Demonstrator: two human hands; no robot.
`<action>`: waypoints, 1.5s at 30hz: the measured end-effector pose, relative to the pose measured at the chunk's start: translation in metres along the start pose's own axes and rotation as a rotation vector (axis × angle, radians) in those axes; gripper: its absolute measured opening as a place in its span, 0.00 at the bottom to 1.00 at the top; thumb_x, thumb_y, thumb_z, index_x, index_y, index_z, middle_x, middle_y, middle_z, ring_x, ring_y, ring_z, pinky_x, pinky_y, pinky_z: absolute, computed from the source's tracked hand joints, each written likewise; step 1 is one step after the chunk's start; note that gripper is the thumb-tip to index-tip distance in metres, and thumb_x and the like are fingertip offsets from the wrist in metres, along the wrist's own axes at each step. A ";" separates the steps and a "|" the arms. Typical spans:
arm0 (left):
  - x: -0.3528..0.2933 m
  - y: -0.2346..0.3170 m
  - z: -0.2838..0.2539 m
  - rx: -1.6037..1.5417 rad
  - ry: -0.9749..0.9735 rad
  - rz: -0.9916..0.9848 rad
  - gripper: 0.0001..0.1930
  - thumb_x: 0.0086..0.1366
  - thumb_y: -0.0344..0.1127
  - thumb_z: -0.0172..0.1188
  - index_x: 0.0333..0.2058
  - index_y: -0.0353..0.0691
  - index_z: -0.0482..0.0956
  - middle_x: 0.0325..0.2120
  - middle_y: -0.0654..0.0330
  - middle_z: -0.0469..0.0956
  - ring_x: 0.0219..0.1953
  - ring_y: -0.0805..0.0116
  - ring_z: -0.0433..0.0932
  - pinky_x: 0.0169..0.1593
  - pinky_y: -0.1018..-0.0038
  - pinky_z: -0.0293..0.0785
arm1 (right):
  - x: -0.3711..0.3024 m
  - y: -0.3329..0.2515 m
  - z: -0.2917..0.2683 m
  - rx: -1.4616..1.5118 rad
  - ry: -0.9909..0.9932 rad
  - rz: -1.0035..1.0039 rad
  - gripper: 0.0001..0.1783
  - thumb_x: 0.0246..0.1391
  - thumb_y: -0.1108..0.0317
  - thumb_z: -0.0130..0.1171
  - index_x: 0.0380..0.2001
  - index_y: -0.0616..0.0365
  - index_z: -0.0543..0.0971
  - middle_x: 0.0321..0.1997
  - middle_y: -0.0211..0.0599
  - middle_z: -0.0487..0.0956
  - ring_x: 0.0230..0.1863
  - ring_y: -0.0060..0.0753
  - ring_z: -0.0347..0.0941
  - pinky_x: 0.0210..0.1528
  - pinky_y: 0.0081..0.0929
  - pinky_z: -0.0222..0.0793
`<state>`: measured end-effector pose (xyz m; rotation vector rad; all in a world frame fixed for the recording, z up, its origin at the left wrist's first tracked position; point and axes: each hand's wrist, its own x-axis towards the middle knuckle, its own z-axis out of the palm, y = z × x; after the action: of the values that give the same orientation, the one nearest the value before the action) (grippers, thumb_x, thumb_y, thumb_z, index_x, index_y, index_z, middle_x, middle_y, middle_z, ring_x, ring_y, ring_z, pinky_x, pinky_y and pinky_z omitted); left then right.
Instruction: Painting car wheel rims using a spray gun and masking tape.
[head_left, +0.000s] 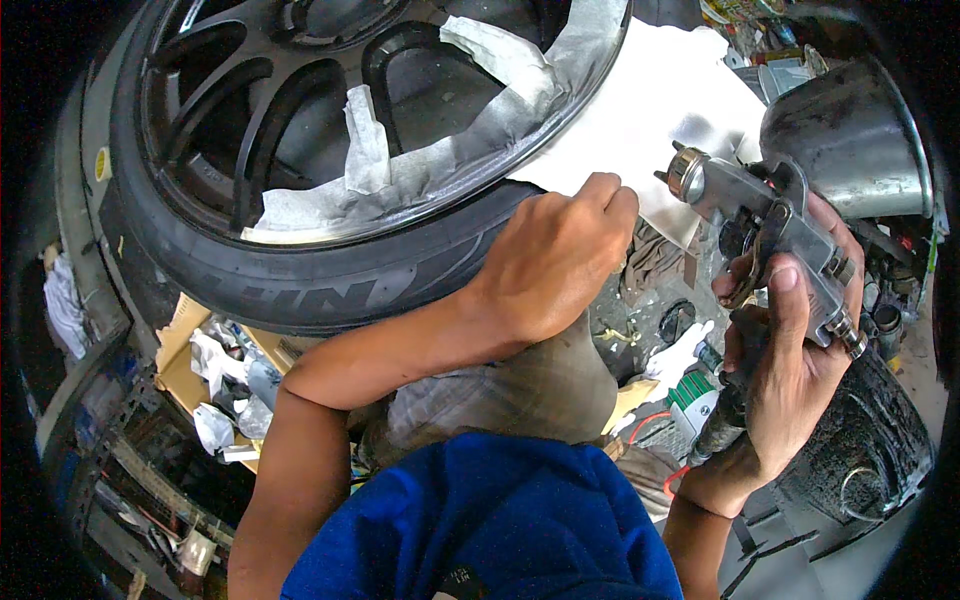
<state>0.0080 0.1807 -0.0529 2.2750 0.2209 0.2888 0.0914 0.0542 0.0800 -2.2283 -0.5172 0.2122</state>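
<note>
Right grip (800, 370) at three o'clock clasps a spray gun (735, 192); left grip (560, 262) is clenched, any contents hidden, near the eleven-o'clock tyre (300, 305).

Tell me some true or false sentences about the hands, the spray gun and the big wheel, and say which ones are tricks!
1. The right hand is holding a spray gun. True.
2. The left hand is stretched out flat with its fingers spread wide. False: it is curled in.
3. The spokes of the wheel are bright yellow. False: they are dark.
4. Greyish, paper-like strips run along part of the wheel's edge. True.
5. The spray gun has a metal cup on it. True.
6. The person's shirt is red. False: it is blue.
</note>
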 end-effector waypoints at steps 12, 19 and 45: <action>0.001 0.000 0.000 -0.018 -0.002 0.004 0.15 0.60 0.24 0.58 0.47 0.31 0.78 0.43 0.47 0.81 0.40 0.48 0.84 0.41 0.60 0.84 | 0.017 -0.005 -0.001 0.020 0.041 0.000 0.23 0.71 0.62 0.57 0.61 0.66 0.73 0.38 0.42 0.84 0.30 0.24 0.81 0.28 0.20 0.76; 0.000 0.001 0.000 -0.020 0.009 0.011 0.15 0.60 0.24 0.58 0.47 0.31 0.78 0.44 0.47 0.81 0.39 0.48 0.84 0.40 0.59 0.83 | 0.023 -0.005 -0.007 -0.025 0.078 0.011 0.22 0.69 0.60 0.59 0.60 0.62 0.76 0.41 0.40 0.85 0.30 0.22 0.82 0.21 0.14 0.70; -0.009 0.005 -0.004 0.011 -0.007 -0.010 0.16 0.57 0.23 0.58 0.46 0.30 0.78 0.38 0.47 0.79 0.35 0.47 0.83 0.38 0.58 0.81 | -0.019 -0.002 0.000 0.052 0.003 0.059 0.26 0.69 0.58 0.58 0.64 0.60 0.70 0.29 0.38 0.81 0.24 0.18 0.76 0.14 0.10 0.58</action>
<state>-0.0017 0.1778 -0.0484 2.2846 0.2311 0.2751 0.0734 0.0475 0.0814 -2.1948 -0.4404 0.2497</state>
